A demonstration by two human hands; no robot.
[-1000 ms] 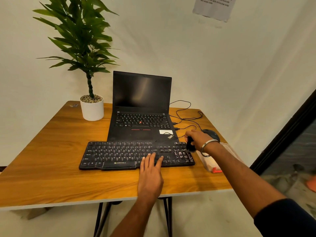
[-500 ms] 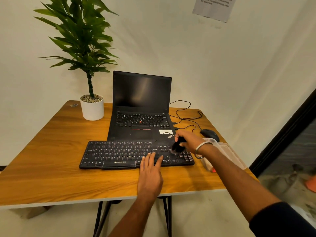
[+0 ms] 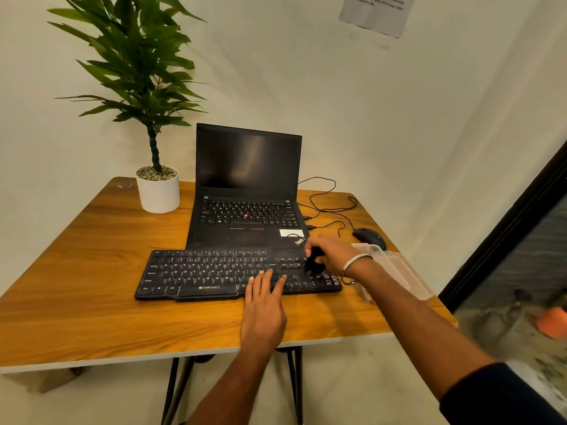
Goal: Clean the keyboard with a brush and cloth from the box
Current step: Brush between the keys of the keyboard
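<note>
Under my fingers lies the black keyboard (image 3: pixel 221 273), flat on the wooden surface (image 3: pixel 92 302) with its long edge toward me. Its keys are dark with pale lettering, a brand name is printed on the front lip, and the right end looks dusty. My left hand (image 3: pixel 264 308) rests with straight fingers (image 3: pixel 267 279) spread on the lower right keys, palm on the surface in front. My right hand (image 3: pixel 329 256) curls round a small black brush (image 3: pixel 314 260), gripping it over the keyboard's right end; motion blur hides whether the bristles touch the keys. A metal bangle (image 3: pixel 356 263) sits on that wrist.

Just right of my right hand is a clear plastic box (image 3: pixel 395 271), partly hidden by my forearm, and beyond it a black mouse (image 3: pixel 369 237) with its cable looping back. Past my fingertips stands an open black laptop (image 3: pixel 248 191) with a dark screen, touching or nearly touching the keyboard's far edge. Left of that, a green plant in a white pot (image 3: pixel 158 191) stands near the far corner. Pale walls meet behind the surface, with a printed paper (image 3: pixel 377 12) stuck high up, and a dark door frame (image 3: pixel 506 228) runs down the right.
</note>
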